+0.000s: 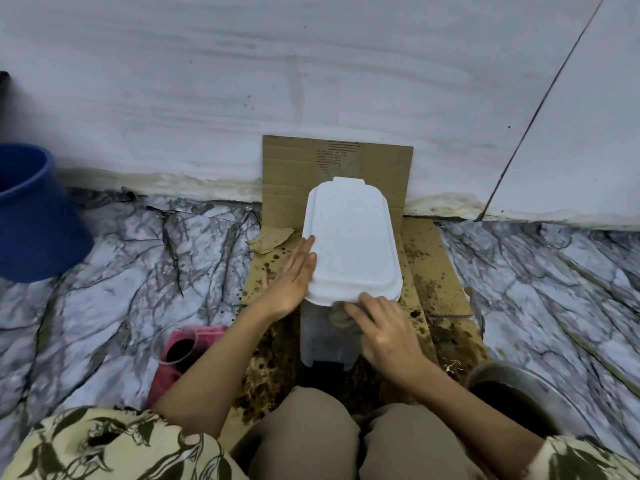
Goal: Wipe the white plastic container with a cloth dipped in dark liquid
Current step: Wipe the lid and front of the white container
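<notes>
Knees [311,431] lowest in frame, patterned sleeves to either side; you sit facing the wall with the container [349,244] straight ahead, standing upright on stained cardboard [440,271], lid on. Left hand [291,275]: flat, fingers together and extended, palm laid against the left edge of the lid, bracing and gripping nothing. Right hand [384,327]: fingers pressed onto a bunched grey-brown cloth [341,315], held against the near wall just under the lid rim; whether the thumb pinches it cannot be told. Step in hand, as judged: wiping the near face, early, since the lid top reads clean white while the wall below the cloth looks faintly speckled. Dark liquid sits in the metal bowl [519,393] at your right knee; a clear cup [176,348] on something pink at your left also holds dark fluid. Blue bucket [31,216] far left, well apart. Next move probably calls for steady counter-pressure from the left hand as the cloth drags across, then turning the container to reach the other faces, and re-dipping at the bowl once the cloth runs dry. Watch for drips beyond the cardboard onto the marbled floor [138,254].
</notes>
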`<state>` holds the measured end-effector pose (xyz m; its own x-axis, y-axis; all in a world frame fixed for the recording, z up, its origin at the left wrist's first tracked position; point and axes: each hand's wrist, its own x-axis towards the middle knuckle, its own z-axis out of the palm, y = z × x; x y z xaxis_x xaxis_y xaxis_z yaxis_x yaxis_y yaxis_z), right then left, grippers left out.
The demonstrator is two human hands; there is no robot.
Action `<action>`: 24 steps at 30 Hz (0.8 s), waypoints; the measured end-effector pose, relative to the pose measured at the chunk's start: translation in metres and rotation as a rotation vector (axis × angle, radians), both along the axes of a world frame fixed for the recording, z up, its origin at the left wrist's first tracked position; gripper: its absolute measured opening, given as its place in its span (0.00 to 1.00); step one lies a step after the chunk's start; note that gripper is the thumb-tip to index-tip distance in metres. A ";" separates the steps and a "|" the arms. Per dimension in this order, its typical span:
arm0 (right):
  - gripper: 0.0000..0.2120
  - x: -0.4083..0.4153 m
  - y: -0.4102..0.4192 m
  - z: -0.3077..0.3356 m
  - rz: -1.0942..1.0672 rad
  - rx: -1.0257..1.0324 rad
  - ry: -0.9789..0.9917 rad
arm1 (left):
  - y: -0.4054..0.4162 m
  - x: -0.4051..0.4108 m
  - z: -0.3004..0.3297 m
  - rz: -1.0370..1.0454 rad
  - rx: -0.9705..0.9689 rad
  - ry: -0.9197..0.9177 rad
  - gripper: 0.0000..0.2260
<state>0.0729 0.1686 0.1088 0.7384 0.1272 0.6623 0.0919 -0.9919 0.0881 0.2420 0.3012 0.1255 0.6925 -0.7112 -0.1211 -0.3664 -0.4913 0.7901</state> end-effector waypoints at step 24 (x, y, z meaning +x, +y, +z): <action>0.28 0.034 0.023 0.046 -0.258 -0.010 0.162 | 0.001 0.007 -0.012 -0.019 -0.252 0.191 0.21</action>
<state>0.1067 0.1919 0.1551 0.8431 -0.0727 0.5328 -0.1496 -0.9834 0.1026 0.2493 0.3020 0.1139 0.6602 -0.7482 -0.0658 -0.2071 -0.2655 0.9416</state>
